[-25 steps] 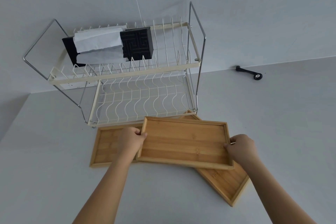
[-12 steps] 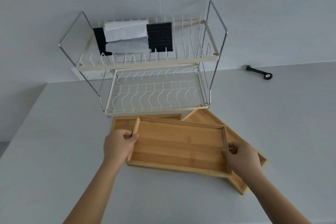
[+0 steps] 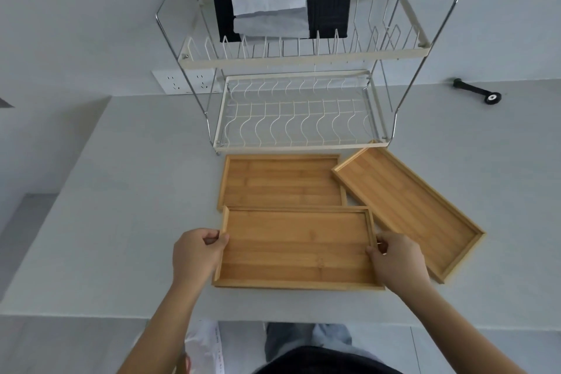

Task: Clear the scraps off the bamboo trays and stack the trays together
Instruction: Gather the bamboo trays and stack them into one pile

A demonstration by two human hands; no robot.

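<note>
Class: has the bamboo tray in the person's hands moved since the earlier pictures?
Yes. The held tray has come toward the person, away from the dish rack, uncovering the rear tray.

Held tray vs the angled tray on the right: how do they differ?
The held tray lies square to the counter edge; the angled tray sits skewed. The left hand and right hand grip the held tray's short ends; the angled tray is untouched. Both are bamboo, rimmed, with no scraps.

Both hands (image 3: 294,258) on near tray (image 3: 296,247)
</note>
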